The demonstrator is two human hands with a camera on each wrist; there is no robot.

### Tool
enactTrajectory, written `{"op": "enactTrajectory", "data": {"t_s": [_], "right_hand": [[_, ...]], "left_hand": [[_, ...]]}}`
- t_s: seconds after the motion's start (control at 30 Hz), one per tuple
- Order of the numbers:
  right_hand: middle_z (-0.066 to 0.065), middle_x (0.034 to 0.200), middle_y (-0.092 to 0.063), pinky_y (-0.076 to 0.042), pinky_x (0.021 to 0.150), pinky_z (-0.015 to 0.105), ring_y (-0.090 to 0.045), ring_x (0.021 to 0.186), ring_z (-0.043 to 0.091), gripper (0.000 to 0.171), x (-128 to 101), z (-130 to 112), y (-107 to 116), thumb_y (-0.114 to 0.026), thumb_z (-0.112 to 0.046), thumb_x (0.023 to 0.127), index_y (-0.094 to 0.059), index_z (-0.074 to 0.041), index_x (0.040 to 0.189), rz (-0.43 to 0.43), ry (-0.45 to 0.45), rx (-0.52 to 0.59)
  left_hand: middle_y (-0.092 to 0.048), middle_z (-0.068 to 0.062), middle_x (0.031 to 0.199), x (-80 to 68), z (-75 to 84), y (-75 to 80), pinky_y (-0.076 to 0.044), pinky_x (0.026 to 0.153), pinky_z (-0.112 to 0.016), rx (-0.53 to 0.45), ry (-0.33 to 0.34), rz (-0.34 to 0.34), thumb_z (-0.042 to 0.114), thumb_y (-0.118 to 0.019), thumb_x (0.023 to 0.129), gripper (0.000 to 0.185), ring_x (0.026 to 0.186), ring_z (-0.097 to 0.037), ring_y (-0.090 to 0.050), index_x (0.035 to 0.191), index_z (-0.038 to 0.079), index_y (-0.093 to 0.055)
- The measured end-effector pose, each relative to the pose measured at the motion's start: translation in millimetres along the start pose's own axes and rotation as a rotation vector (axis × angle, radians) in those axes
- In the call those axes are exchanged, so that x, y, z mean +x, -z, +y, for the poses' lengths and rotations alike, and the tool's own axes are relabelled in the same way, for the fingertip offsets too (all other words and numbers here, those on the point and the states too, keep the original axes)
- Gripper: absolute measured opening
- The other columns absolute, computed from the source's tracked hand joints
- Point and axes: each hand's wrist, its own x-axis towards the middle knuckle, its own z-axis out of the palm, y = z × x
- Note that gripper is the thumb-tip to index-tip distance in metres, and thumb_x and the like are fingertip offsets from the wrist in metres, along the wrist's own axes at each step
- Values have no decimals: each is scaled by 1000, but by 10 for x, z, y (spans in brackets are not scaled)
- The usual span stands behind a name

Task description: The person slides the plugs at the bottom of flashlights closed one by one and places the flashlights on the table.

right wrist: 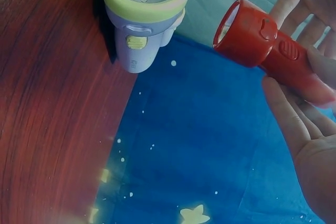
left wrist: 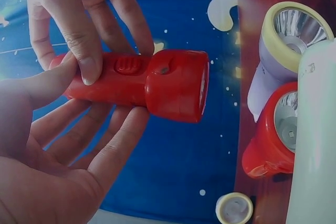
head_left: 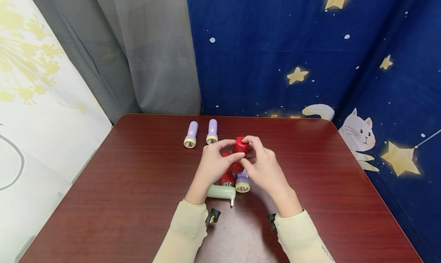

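Both hands hold a red flashlight [head_left: 241, 145] above the table, its lens end pointing down toward the person. My left hand [head_left: 214, 164] has its thumb on the barrel and its fingers along the underside, as the left wrist view shows. At the tail end, my right hand [head_left: 267, 166] grips the barrel with thumb and fingers. The sliding switch [left wrist: 128, 65] and the wider head [left wrist: 177, 85] stay uncovered. Below the hands lie a second red flashlight [head_left: 227, 178], a purple flashlight [head_left: 242, 182] with a yellow rim, and a pale green object [head_left: 221, 192] with a metal prong.
Two more purple flashlights, one at the left [head_left: 191, 134] and one beside it [head_left: 212, 131], lie farther back on the dark red table [head_left: 144, 171]. A grey curtain [head_left: 162, 52] and a blue starry curtain [head_left: 255, 64] hang behind the table's far edge.
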Motion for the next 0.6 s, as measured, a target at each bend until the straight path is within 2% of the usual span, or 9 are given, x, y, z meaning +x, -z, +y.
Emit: {"op": "enactTrajectory", "data": {"t_s": [0.37, 0.5, 0.6], "right_hand": [[16, 113, -77, -66, 85, 35, -81, 97, 25, 47, -2, 9, 0, -78, 4, 89, -54, -9, 126, 10, -7, 0], [18, 117, -76, -66, 85, 36, -81, 97, 26, 52, -4, 12, -1, -81, 1, 89, -53, -9, 132, 10, -2, 11], [17, 122, -76, -66, 87, 38, -81, 97, 25, 63, -3, 13, -1, -81, -3, 91, -48, -11, 144, 2, -15, 32]], "left_hand": [[-82, -6, 114, 4, -14, -16, -62, 88, -39, 15, -17, -2, 21, -90, 86, 41, 105, -22, -75, 124, 11, -79], [-82, -6, 114, 1, -11, -15, -63, 85, -38, 7, -16, 2, 22, -88, 88, 40, 103, -22, -74, 125, 12, -78], [-81, -7, 113, 0, -12, -9, -63, 80, -34, 2, -11, 7, 24, -87, 90, 40, 101, -22, -74, 127, 12, -78]]}}
